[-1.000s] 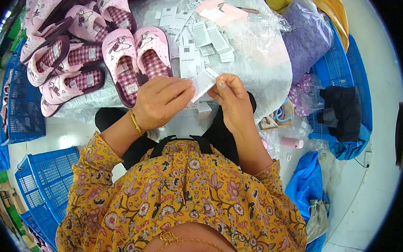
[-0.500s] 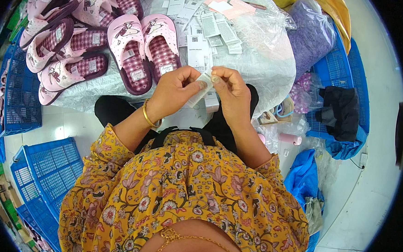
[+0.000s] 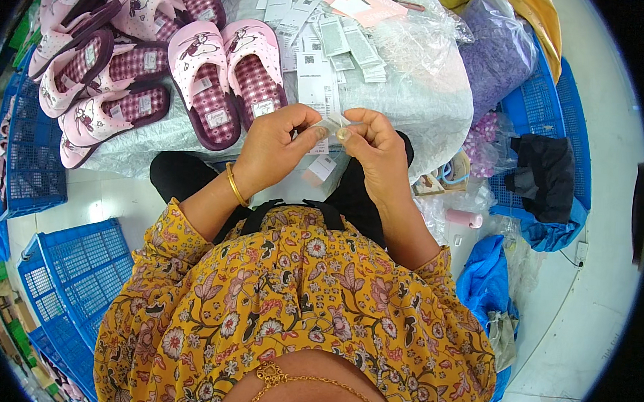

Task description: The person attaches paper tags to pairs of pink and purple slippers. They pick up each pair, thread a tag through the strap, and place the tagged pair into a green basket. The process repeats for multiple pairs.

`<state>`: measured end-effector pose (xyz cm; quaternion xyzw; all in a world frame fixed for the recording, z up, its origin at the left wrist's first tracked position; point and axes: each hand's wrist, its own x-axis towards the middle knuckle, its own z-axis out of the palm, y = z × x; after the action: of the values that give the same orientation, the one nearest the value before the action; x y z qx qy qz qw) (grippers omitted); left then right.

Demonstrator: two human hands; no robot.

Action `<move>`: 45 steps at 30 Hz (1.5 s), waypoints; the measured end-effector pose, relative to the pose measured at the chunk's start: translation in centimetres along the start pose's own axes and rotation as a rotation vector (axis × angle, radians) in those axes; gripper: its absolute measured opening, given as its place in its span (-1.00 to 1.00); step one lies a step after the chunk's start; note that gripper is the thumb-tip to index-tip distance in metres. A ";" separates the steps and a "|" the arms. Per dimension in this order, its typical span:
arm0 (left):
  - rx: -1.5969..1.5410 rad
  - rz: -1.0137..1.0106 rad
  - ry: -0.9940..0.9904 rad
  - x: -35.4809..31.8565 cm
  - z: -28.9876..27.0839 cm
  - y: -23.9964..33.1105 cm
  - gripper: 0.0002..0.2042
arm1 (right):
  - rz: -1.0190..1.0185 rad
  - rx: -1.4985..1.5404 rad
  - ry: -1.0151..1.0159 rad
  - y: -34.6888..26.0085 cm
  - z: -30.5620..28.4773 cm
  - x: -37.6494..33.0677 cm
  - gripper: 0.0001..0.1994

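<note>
My left hand [image 3: 277, 145] and my right hand [image 3: 373, 147] meet in front of my chest, and both pinch a small white paper tag [image 3: 333, 124] between their fingertips. A gold bangle [image 3: 234, 186] circles my left wrist. Just beyond the hands lies a work surface under clear plastic sheeting [image 3: 418, 74], with several white paper tags [image 3: 324, 43] spread over it. A pair of pink slippers with checked insoles [image 3: 226, 77] lies next to my left hand. More pink slippers [image 3: 102, 62] are piled to the left.
Blue plastic crates stand at the lower left [image 3: 74, 274] and far left [image 3: 33, 154]. On the right are a bag of purple items [image 3: 497, 53], a blue crate [image 3: 556, 112] holding a black cloth [image 3: 541, 174], and a blue bag [image 3: 487, 277] on the floor.
Both hands have drawn together and closer to my body with the tag pinched between them. The view has shifted a little, so the slippers sit higher in the picture.
</note>
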<state>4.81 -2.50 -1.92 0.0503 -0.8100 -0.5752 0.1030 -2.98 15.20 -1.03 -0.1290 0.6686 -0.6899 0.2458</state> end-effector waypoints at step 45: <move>0.990 0.124 -0.031 30.2 -6.7 -3.1 -0.65 | -0.018 0.035 -0.099 2.7 -6.1 0.7 -0.88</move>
<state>-23.22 -15.75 0.59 0.0363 -0.9887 -0.1151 0.0889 -6.20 20.09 -4.23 -0.1647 0.6424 -0.6963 0.2743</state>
